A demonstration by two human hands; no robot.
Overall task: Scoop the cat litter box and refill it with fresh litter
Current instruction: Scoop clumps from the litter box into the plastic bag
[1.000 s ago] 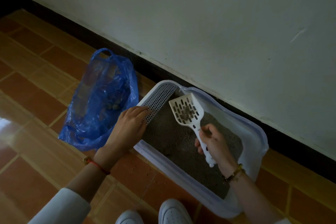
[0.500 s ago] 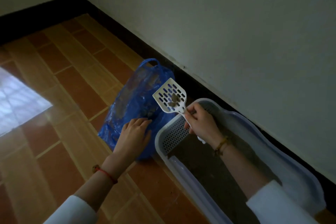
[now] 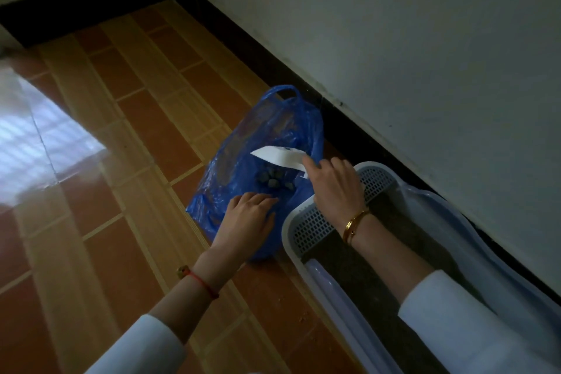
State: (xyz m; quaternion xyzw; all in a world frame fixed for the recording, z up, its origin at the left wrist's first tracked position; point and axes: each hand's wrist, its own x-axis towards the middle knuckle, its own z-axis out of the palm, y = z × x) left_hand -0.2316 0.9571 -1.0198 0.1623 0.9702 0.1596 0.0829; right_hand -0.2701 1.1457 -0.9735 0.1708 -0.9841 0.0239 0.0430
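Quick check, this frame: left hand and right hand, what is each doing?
Left hand: open, fingers pressing the blue bag's edge down.
Right hand: closed grip on the white scoop, tipped over the bag.

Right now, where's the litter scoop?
In the right hand, turned over above the open blue bag, just left of the litter box.
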